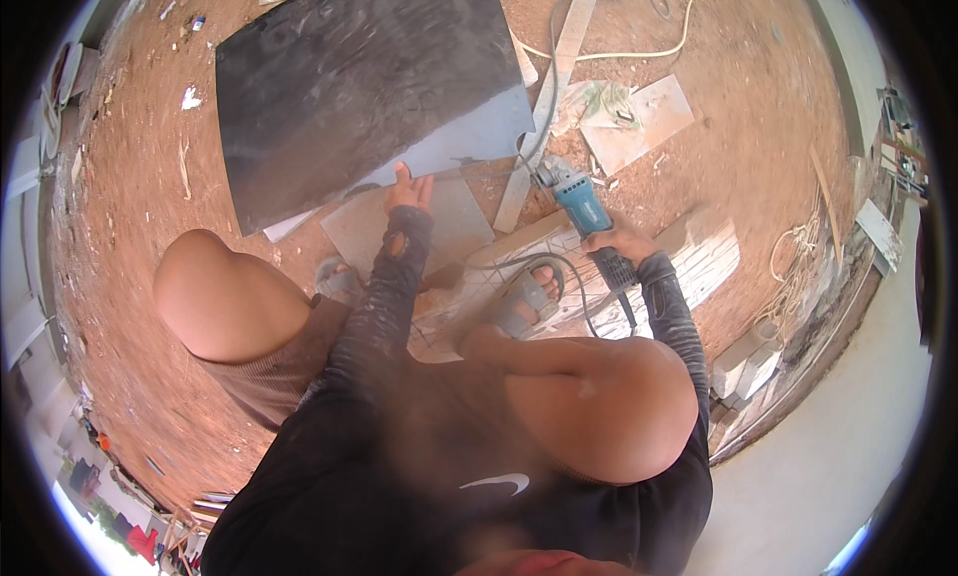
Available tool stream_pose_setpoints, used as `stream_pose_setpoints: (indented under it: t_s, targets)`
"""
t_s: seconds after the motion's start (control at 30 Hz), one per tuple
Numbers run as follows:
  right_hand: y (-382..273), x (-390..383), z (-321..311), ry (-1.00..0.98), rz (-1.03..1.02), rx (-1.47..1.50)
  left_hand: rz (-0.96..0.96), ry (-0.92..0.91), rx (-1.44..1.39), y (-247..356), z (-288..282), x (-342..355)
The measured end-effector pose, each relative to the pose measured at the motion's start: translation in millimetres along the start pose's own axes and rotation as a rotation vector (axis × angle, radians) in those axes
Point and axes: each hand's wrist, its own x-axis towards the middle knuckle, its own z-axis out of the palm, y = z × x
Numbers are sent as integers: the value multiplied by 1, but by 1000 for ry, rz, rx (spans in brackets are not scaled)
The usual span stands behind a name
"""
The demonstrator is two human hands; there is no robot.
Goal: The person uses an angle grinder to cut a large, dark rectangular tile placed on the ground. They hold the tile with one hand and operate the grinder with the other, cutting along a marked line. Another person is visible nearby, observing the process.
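A large dark grey stone slab (359,77) lies on the reddish dirt in front of me. My left hand (409,190) rests flat on its near edge, fingers spread. A teal angle grinder (581,202) sits in the grip of my right hand (619,245), its head touching the slab's near right corner. The grinder's black cable (559,267) loops back past my sandalled foot (524,297). I am squatting, knees at both sides.
Pale tile offcuts (639,117) and a long wooden strip (549,97) lie right of the slab. A cream hose (649,47) crosses the dirt beyond. A patterned white board (699,262) is underfoot. A concrete kerb and rope coil (798,267) are at right.
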Motion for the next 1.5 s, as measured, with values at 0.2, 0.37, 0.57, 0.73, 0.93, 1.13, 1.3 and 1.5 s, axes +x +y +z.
stream_pose_setpoints:
  t_s: [0.2,0.37,0.57,0.73,0.93,1.13,1.3,1.5]
  targets:
    - [1,5,-3,2,15,26,41,-21,55,-1,-2,1]
    - [9,12,-6,-8,-55,-16,35,-60,67,-2,-2,3]
    - [4,-1,-2,20,-94,-50,31,-49,73,0,-6,6]
    - [6,1,-5,15,-21,20,34,-27,79,-2,-1,2]
    - [6,13,-4,15,-51,19,35,-37,78,0,-4,5]
    - [4,14,-4,0,-40,-12,36,-37,79,3,-2,0]
    - [-2,6,-5,6,-58,-72,46,-35,96,0,0,-4]
    - [-13,0,-9,-27,-47,-57,52,-14,96,-1,-4,4]
